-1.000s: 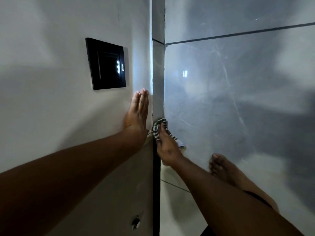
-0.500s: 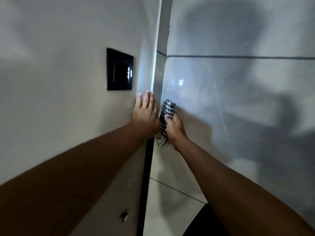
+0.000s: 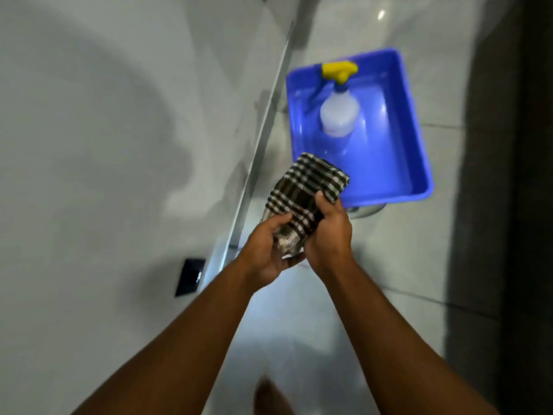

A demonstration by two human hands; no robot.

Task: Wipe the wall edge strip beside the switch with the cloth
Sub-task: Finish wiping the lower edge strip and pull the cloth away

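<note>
Both hands, left hand (image 3: pixel 266 247) and right hand (image 3: pixel 327 235), are clamping fingers on the checked cloth (image 3: pixel 302 199), held above the floor near the blue tub (image 3: pixel 419 163). Cloth appearing soft, light; bunched grip advisable.

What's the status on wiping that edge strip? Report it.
Done: cannot tell; the edge strip shows no clear sign of wiping. In hand: left hand and right hand both hold the checked cloth off the wall, apparently refolding it. Left: possibly another pass beside the switch. The spray bottle stands untouched in the blue tub.
</note>
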